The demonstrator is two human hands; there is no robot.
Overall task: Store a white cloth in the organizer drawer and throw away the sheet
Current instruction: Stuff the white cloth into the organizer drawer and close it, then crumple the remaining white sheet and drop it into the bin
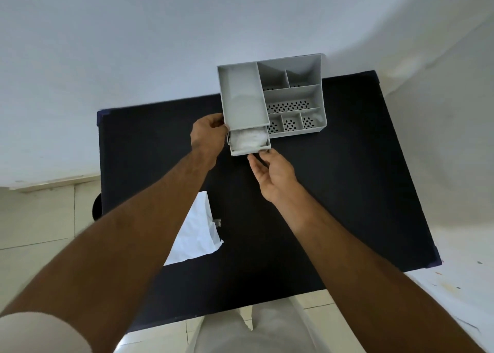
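Black table (347,192), frame centre: my left hand (207,136) gripped the organizer (294,96) steady; right hand (275,176), open and empty, at drawer (250,150) holding white cloth (248,138).

Organizer (291,98) at far edge of surface (334,192). Drawer (250,149) pulled out toward viewer, cloth (248,138) inside. Sheet (195,235) near front left.

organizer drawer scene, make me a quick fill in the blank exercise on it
1. The white cloth lies inside the ____, which is pulled partly open.
2. The left hand steadies the grey organizer while the ____ hand is at the drawer's front.
3. The organizer stands on a ____ table.
4. The white sheet lies under the ____ forearm.

Missing words: drawer; right; black; left
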